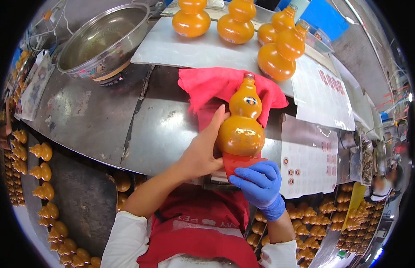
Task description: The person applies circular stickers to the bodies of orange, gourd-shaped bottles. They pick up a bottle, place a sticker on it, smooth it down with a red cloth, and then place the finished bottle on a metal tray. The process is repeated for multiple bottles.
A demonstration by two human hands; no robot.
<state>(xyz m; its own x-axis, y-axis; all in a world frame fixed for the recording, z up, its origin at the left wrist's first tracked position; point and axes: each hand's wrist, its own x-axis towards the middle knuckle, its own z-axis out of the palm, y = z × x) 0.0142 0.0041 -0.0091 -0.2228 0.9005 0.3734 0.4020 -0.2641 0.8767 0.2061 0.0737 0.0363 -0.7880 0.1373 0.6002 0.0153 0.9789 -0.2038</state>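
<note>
Bottle meets spread left hand; right hand pinches red card.

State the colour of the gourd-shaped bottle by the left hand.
The gourd-shaped bottle is amber-orange; it shows in the head view, the only one here.

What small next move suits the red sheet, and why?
Perhaps draw the red sheet gently over the gourd bottle: the gloved right hand holds the sheet by the bottle's lower end, and the left hand is at the bottle's left side.
</note>
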